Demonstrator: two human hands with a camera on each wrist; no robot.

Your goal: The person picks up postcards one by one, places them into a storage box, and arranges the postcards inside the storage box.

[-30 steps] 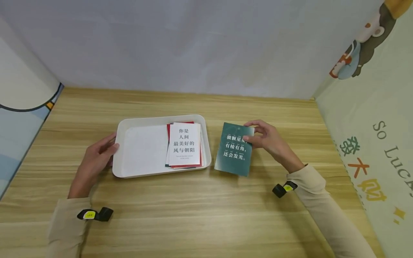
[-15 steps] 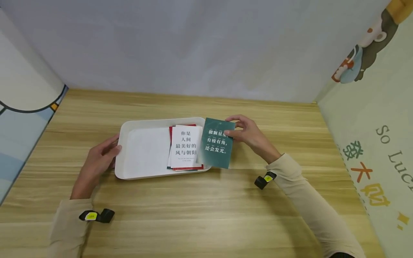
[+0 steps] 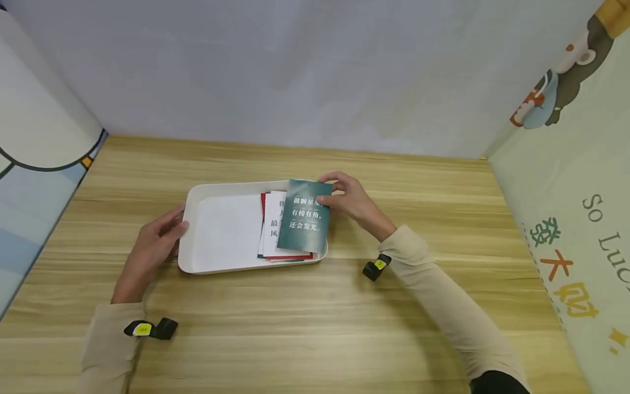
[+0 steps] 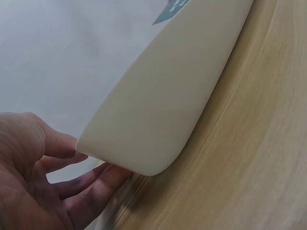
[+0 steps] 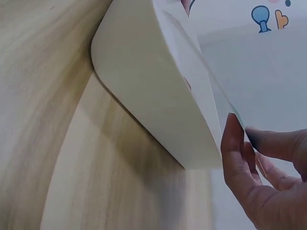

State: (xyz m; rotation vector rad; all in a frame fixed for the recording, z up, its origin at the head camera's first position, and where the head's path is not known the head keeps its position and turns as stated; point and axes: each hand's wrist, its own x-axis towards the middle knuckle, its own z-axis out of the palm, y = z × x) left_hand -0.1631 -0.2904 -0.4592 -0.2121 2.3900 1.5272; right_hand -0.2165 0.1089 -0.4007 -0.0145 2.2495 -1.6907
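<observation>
My left hand (image 3: 155, 246) holds the left end of a white tray (image 3: 219, 235), thumb at its rim. In the left wrist view, the fingers (image 4: 98, 191) reach against the outside of the tray wall (image 4: 158, 105). My right hand (image 3: 351, 202) pinches the right edge of a green card (image 3: 301, 239) printed with white Chinese characters. That card hangs over the tray's right part and covers much of a stack of white, red and green cards (image 3: 272, 243). From the right wrist, the held card appears nearly edge-on, tilted above the rim, between thumb (image 5: 273, 143) and fingers.
The tray stands on a wood-grain table (image 3: 275, 323). A plain pale cloth wall (image 3: 295, 71) rises behind it, and a printed green panel (image 3: 566, 219) borders the right side. Black wrist cameras (image 3: 376, 267) sit on both sleeves.
My right hand has carried the green card leftward from beside the tray to over the card stack. The left hand stays at the tray's left end.
</observation>
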